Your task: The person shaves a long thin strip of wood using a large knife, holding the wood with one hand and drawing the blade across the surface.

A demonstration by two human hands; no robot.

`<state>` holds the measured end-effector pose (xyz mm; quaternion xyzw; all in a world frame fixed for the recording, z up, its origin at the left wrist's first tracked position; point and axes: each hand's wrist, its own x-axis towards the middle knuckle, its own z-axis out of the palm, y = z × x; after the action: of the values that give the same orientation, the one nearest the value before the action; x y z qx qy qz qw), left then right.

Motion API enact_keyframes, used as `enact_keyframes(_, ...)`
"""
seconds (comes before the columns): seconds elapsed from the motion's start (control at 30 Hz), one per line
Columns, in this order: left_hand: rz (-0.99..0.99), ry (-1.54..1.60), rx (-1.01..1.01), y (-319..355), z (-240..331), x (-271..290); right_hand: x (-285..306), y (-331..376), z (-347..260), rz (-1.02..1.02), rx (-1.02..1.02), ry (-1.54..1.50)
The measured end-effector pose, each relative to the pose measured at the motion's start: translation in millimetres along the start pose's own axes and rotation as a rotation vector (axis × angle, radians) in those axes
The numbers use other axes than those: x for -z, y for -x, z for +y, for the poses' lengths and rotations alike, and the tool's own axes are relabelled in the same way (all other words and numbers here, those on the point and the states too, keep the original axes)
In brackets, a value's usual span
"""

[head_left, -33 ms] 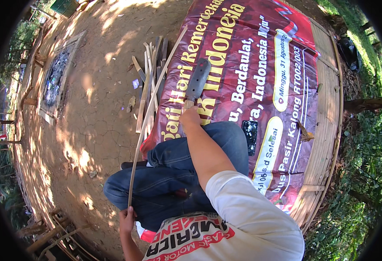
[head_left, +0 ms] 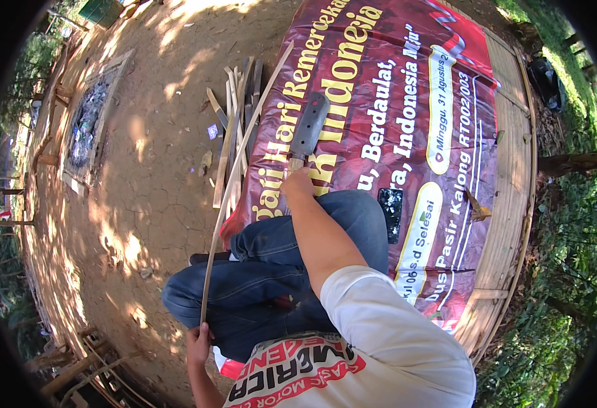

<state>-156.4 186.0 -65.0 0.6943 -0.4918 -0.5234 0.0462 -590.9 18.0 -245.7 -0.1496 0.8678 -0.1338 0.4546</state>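
**Blade and bamboo strip, one in each hand**

On the edge of a raised bamboo platform (head_left: pixel 509 170), a person sits with knees bent in blue jeans (head_left: pixel 271 272), feet out toward the bare, cracked earth. A big red printed banner (head_left: pixel 407 88) is spread over the platform as a mat.

The right hand (head_left: pixel 297 182) reaches forward past the knee, fingers wrapped tight around the pale wooden handle of a broad, dark cleaver-like blade (head_left: pixel 309 127). The blade points away from the person and sits over the banner's left part; whether it rests on the cloth or is held just above it I cannot tell.

The left hand (head_left: pixel 198 343) is low at the person's side, closed around the near end of a long thin bamboo strip (head_left: pixel 237 177). The strip runs up and away in a gentle bow, passing the left knee and crossing the banner's edge, its far tip near the banner's upper left corner.

Just beside the strip, on the ground at the banner's left edge, lies a bundle of split bamboo slats (head_left: pixel 237 115), some pale, some dark. A dark phone-like slab (head_left: pixel 390 212) lies on the banner right next to the right knee. Farther left on the dirt is a wood-framed rectangle of dark ash (head_left: pixel 89 122).
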Motion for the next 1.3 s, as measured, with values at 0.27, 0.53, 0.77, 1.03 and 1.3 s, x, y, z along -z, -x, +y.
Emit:
enact_keyframes(0.27,0.016,-0.021,-0.026,-2,5,-1,14,18,-8,0.029,0.019,0.175)
enact_keyframes(0.53,0.013,0.05,0.059,-4,-18,5,139,155,30,0.551,1.048,-0.564)
enact_keyframes(0.77,-0.056,0.075,0.04,-10,-16,11,166,50,248,0.695,0.346,-0.057)
enact_keyframes(1.03,-0.015,0.076,0.088,-3,-4,8,100,31,257,0.817,0.123,0.201)
enact_keyframes(1.3,0.001,0.083,0.13,-4,5,6,102,26,245,0.851,0.077,0.109)
